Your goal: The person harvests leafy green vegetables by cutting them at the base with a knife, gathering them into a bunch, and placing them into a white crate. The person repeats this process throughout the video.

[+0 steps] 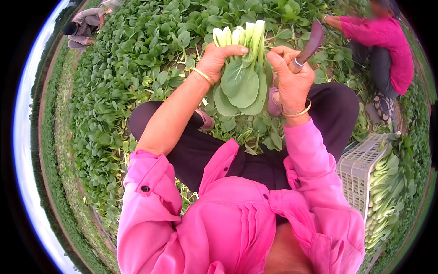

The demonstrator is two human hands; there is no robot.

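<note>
My left hand (217, 61) grips a bunch of green leafy vegetables like bok choy (241, 85), with the pale stalks pointing up and away and the broad leaves hanging down. My right hand (292, 77) holds a knife with a curved, dark blade (312, 39) by its wooden handle, a metal collar showing at the joint. The blade points away to the upper right, apart from the stalks. The thumb and forefinger of that hand are close together beside the bunch; whether they pinch a leaf is unclear.
Dense rows of growing greens (113, 78) spread ahead and left. At right a plastic crate (356, 167) lies on its side, filled with harvested heads (383, 191). One person (383, 51) squats at upper right, another (84, 25) at far upper left. Loose leaves (260, 130) cover the ground between my feet.
</note>
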